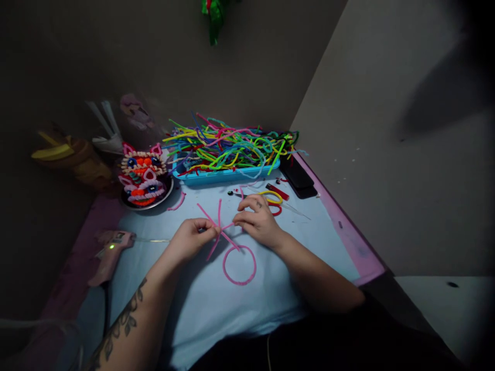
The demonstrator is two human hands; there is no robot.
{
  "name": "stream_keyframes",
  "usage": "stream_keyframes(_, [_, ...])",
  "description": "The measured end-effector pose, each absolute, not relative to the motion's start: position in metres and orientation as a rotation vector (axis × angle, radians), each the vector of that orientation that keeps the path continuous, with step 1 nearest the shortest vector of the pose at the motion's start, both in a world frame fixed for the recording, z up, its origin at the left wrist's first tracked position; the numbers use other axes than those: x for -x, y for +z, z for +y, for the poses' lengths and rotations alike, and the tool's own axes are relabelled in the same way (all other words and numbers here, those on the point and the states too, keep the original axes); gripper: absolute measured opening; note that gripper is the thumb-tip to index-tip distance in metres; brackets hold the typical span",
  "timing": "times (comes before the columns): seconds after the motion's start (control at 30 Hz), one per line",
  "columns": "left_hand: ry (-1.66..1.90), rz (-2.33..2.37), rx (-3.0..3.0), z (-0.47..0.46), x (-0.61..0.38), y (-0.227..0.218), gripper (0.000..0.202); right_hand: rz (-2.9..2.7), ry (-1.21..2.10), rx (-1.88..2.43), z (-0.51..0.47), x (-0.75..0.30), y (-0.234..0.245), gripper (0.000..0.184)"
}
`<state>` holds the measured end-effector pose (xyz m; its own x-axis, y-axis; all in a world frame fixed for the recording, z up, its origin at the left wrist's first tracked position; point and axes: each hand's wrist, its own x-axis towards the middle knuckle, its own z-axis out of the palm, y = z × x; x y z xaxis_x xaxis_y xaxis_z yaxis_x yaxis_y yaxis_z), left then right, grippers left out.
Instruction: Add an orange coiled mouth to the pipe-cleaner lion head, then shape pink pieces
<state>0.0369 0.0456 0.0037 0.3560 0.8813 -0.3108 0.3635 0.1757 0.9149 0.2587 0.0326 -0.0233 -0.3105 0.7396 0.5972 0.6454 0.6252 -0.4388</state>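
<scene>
Between my two hands is a star-like cluster of pink pipe cleaners (229, 239), crossed at the middle with several arms sticking outward. My left hand (195, 236) pinches it close to the crossing point. The thumb and fingers of my right hand (257, 220) are closed on the tip of one arm at the right. A pink pipe cleaner ring (240, 283) lies flat on the light blue cloth just below, its top near the end of one arm. Scissors (279, 208) with yellow and red handles lie partly behind my right hand.
A blue tray (228, 176) heaped with colourful pipe cleaners stands at the back. Left of it, fuzzy lion-like heads (144, 178) sit on a round dish. A pink glue gun (112, 257) with a lit green light lies at left. A red lighter (277, 191) and black phone (297, 176) lie at right.
</scene>
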Motion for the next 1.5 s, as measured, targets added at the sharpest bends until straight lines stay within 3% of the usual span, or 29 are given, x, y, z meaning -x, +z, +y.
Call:
stream_keyframes(0.33, [0.538, 1.206, -1.409, 0.043, -0.040, 0.007, 0.031, -2.021, 0.287, 0.942, 0.031, -0.252, -0.025, 0.009])
stream_keyframes(0.6, [0.500, 1.201, -1.436, 0.040, -0.043, 0.007, 0.033, -2.235, 0.071, 1.049, 0.029, -0.251, -0.025, 0.012])
stream_keyframes(0.7, [0.531, 1.213, -1.419, 0.042, -0.041, 0.007, 0.033, -2.108, 0.241, 1.057, 0.032, -0.254, -0.026, 0.010])
stream_keyframes(0.83, [0.583, 1.239, -1.380, 0.044, -0.039, 0.007, 0.031, -1.693, 0.735, 1.150, 0.039, -0.259, -0.029, 0.026])
stream_keyframes(1.0, [0.620, 1.251, -1.362, 0.045, -0.039, 0.006, 0.029, -1.468, 1.175, 1.238, 0.042, -0.259, -0.030, 0.032])
stream_keyframes(1.5, [0.588, 1.251, -1.342, 0.043, -0.043, 0.002, 0.035, -1.428, 1.115, 1.204, 0.042, -0.255, -0.029, 0.039])
